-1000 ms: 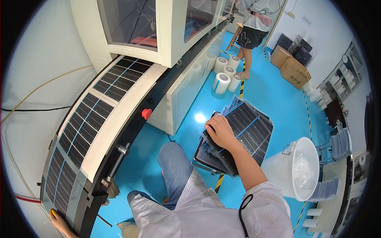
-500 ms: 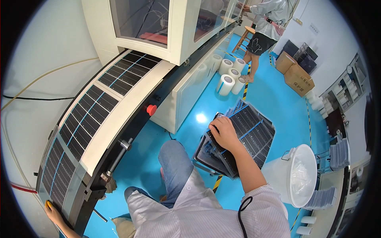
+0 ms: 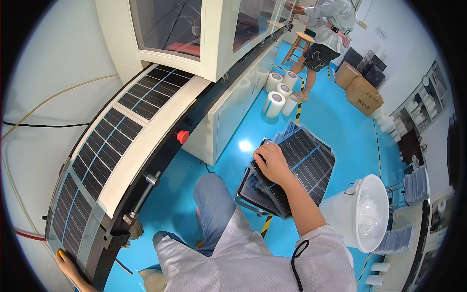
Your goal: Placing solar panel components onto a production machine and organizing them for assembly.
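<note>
My right hand rests flat on the top of a stack of dark solar panels with blue stripes, on a low stand to my right. Its fingers curl over the stack's near left corner. My left hand, with a yellow fingertip cover, touches the near end of a solar panel lying on the conveyor of a white machine at my left. More panels lie in a row along that conveyor toward the glass-walled housing.
A red button sits on the machine's side. A white bucket lined with plastic stands to my right. Film rolls stand on the blue floor. Another person works by a stool at the far end, near cardboard boxes.
The view has swung slightly. My right hand stays on the stack's corner. My left hand has come further into view at the panel's near end.
</note>
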`<state>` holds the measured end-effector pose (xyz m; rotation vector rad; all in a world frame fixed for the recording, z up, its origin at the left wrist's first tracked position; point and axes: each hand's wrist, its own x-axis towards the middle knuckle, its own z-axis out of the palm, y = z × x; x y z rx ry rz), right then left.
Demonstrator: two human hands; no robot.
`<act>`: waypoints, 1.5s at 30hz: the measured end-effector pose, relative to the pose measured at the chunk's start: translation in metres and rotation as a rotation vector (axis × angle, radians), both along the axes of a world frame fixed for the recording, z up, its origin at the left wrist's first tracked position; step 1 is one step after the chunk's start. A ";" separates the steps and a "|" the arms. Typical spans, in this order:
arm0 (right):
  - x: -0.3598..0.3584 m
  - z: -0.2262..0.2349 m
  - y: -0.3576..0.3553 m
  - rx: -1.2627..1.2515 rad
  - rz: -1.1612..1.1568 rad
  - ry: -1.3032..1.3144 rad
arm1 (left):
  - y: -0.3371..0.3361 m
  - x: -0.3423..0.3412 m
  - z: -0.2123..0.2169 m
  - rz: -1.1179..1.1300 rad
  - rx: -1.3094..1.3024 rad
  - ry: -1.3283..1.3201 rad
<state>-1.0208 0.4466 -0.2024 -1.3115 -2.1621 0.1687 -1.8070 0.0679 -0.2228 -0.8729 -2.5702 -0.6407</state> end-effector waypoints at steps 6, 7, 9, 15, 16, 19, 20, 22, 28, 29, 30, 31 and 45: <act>-0.001 -0.001 0.001 -0.019 -0.007 -0.002 | -0.006 -0.009 -0.003 -0.009 -0.004 0.014; -0.001 -0.001 0.001 -0.012 -0.003 0.001 | -0.007 -0.008 -0.002 -0.008 -0.005 0.015; 0.000 -0.001 0.001 -0.006 0.001 0.002 | -0.005 -0.005 -0.001 -0.016 -0.011 0.001; 0.001 -0.001 0.001 -0.006 0.007 -0.004 | 0.002 0.010 0.009 0.019 -0.038 -0.003; 0.000 -0.002 0.002 -0.008 0.006 -0.001 | 0.002 0.011 0.009 0.020 -0.039 -0.004; 0.000 -0.002 0.002 -0.002 0.008 0.000 | 0.001 0.011 0.009 0.012 -0.021 0.016; -0.001 -0.002 0.002 0.006 0.009 0.000 | 0.000 0.007 0.008 0.006 -0.022 0.013; -0.001 0.001 0.001 -0.011 0.008 -0.004 | -0.002 0.005 0.005 0.002 -0.024 0.010; -0.001 0.002 0.001 -0.004 0.004 -0.011 | 0.004 0.014 0.011 0.016 -0.056 -0.011; -0.001 0.002 0.000 -0.015 0.004 -0.008 | 0.004 0.013 0.010 0.008 -0.048 0.005; -0.001 0.002 0.001 -0.014 0.005 -0.007 | 0.002 0.013 0.010 0.002 -0.041 0.021; -0.001 0.002 0.001 -0.007 0.007 -0.009 | 0.000 0.010 0.009 0.003 -0.040 0.022; -0.002 0.001 0.001 0.003 0.009 -0.006 | -0.005 -0.004 0.002 -0.025 -0.023 -0.008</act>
